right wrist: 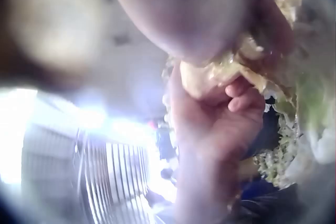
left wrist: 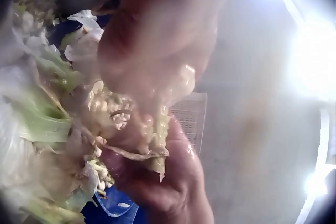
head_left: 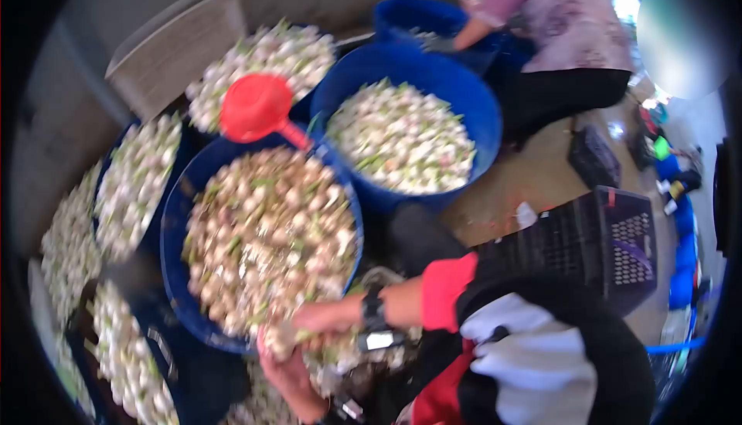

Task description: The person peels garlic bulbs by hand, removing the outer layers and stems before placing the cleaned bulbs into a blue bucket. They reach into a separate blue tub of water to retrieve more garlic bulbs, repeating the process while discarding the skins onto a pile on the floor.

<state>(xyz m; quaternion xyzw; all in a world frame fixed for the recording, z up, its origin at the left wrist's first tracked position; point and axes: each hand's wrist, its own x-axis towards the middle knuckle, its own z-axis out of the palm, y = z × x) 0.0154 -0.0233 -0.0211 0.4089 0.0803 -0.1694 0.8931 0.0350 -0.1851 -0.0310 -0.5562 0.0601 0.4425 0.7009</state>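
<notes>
Both hands meet at the near rim of the large blue tub (head_left: 171, 270), around a pale garlic bulb (head_left: 277, 341). My left hand (head_left: 284, 375) holds the bulb from below, fingers curled round it in the right wrist view. From above, my right hand (head_left: 328, 315) pinches it; a watch sits on that wrist. Wet, ridged flesh and a trailing strip of skin (left wrist: 131, 154) show between the hands in the left wrist view. Brownish garlic bulbs (head_left: 267, 232) fill the tub beside them. Peelings (left wrist: 44, 113) lie heaped close by.
A red dipper (head_left: 256, 108) hangs over the tub's far rim. Behind stands another blue tub (head_left: 487, 127) of whiter garlic, and more filled containers line the left. A person (head_left: 576, 23) works at the back. Black crates (head_left: 626, 247) stand to the right.
</notes>
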